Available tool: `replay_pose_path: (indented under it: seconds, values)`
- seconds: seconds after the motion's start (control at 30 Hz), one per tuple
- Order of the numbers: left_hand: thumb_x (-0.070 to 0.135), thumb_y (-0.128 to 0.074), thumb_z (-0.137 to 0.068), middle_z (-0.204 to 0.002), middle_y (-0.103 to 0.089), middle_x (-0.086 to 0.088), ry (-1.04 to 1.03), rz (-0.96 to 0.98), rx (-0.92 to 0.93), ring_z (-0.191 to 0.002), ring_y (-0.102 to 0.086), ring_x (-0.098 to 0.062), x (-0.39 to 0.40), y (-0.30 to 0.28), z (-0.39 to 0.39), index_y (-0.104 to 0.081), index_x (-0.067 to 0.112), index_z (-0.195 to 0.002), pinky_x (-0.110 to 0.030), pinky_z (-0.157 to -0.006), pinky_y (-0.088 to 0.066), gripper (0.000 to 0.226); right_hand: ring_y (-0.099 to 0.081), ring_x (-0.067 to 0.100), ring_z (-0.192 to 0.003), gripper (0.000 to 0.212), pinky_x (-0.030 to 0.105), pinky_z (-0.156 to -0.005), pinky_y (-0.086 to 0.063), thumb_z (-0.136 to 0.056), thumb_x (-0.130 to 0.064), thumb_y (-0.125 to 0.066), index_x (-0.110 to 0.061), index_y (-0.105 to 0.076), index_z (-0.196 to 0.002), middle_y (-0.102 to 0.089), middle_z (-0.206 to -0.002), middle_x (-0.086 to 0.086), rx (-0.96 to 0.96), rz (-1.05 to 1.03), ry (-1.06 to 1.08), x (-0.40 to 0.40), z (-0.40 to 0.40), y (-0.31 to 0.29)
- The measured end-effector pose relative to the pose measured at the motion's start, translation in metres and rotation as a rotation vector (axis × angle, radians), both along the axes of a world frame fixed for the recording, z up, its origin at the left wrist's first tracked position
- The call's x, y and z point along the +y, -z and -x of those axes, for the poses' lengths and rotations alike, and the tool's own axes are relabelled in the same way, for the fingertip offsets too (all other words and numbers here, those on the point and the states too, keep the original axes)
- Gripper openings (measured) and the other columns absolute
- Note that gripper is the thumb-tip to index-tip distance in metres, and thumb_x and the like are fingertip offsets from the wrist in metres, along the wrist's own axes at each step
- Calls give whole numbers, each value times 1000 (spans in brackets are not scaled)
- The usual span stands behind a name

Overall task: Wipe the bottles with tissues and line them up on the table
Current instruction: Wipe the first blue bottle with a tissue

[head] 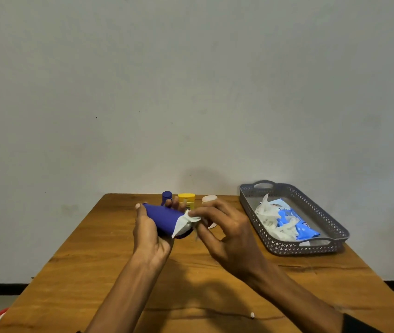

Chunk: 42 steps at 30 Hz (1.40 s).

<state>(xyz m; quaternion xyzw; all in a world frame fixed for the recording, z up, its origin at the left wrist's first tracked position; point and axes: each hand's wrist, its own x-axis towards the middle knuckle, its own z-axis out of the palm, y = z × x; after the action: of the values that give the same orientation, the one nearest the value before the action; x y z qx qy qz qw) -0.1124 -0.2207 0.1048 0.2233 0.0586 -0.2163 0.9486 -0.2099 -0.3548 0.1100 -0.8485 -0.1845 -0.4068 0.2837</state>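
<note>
Head view. We are holding the blue bottle (161, 218) sideways above the table (109, 272), just below frame centre. Our left hand (149, 233) is wrapping around its body, fingers curled over the top. Our right hand (224, 234) is pinching a white tissue (184, 224) against the bottle's right end.

To do this step well, we judge we should be turning the bottle in the left hand while the tissue is travelling along its length, keeping the grip firm so the smooth body is not slipping.

The bottle is looking deep blue, matte and rounded; its right end is hidden by the tissue.

Behind the hands, at the table's far edge, a blue cap (166, 195), a yellow bottle (187, 200) and a pale cap (209, 199) are standing in a row. Right of centre, a grey basket (335, 233) is holding a blue tissue pack (297, 223) and loose tissues.
</note>
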Motion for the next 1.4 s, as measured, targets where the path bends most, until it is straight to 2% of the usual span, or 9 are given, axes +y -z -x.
replay_pose_path:
  seconds: [0.1, 0.23, 0.4, 0.53, 0.77, 0.93, 1.07, 1.2, 1.4]
  values:
    - [61, -37, -97, -94, -75, -16, 44, -51, -71, -79, -75, -25, 1, -1, 1, -61, -1, -111, -41, -75, -62, 68, -58, 7, -89, 21, 19, -70, -51, -89, -13, -65, -10, -72, -109, -63, -102, 1, 14, 2, -40, 7, 3, -2]
    - [61, -43, -91, -120, -68, -20, 112, -28, -101, -104, -70, -30, -2, -4, 7, -51, -2, -132, -48, -78, -60, 76, -62, 4, -89, 16, 13, -68, -51, -91, -8, -67, -11, -73, -106, -67, -100, -4, 60, -173, -35, 0, 0, -10]
    - [56, -50, -93, -85, -72, -12, 257, -150, -191, -71, -73, -25, -4, -8, 22, -63, 6, -111, -36, -58, -61, 55, -69, 16, -86, 16, 35, -66, -60, -94, -14, -65, -12, -73, -107, -73, -99, -4, 297, -436, -182, 6, -2, -2]
    - [36, -51, -98, -78, -68, -9, 176, -350, -366, -58, -63, -17, -13, -6, 34, -65, 10, -105, -28, -51, -52, 30, -70, 20, -84, 15, 43, -68, -61, -93, -13, -65, -14, -73, -106, -73, -99, -1, 249, -507, -128, 1, -14, -9]
    - [44, -52, -96, -77, -64, -10, 109, -545, -491, -62, -58, -20, -25, -11, 50, -64, 12, -104, -33, -56, -49, 35, -69, 10, -90, 17, 27, -77, -59, -96, -13, -62, -15, -73, -110, -71, -101, -3, 168, -499, 8, -6, -17, -19]
    - [45, -52, -93, -72, -61, -11, 109, -558, -597, -54, -56, -20, -16, -10, 49, -57, 7, -108, -32, -50, -49, 42, -68, 11, -90, 16, 32, -75, -60, -94, -12, -65, -15, -73, -108, -69, -101, -6, 144, -442, -30, -4, -5, -16]
    - [73, -64, -72, -73, -60, -13, 165, -652, -799, -54, -58, -21, -14, -6, 54, -53, 8, -113, -32, -50, -51, 77, -69, 13, -89, 20, 37, -73, -61, -94, -10, -64, -20, -72, -109, -68, -99, -5, 80, -449, -12, -14, -15, -26]
    - [47, -77, -69, -73, -61, -5, 189, -747, -950, -58, -60, -19, -7, -5, 50, -58, 25, -114, -31, -57, -53, 54, -68, 11, -92, 20, 35, -75, -62, -95, -13, -63, -23, -72, -110, -70, -103, -6, 88, -408, 15, -25, -26, -38]
    - [42, -67, -81, -79, -64, 14, 102, -943, -1121, -72, -60, -5, 6, -4, 45, -62, 23, -112, -19, -67, -49, 36, -70, 21, -94, 18, 47, -83, -60, -98, -20, -60, -28, -73, -108, -75, -98, -2, 347, -362, -123, -39, -26, -42]
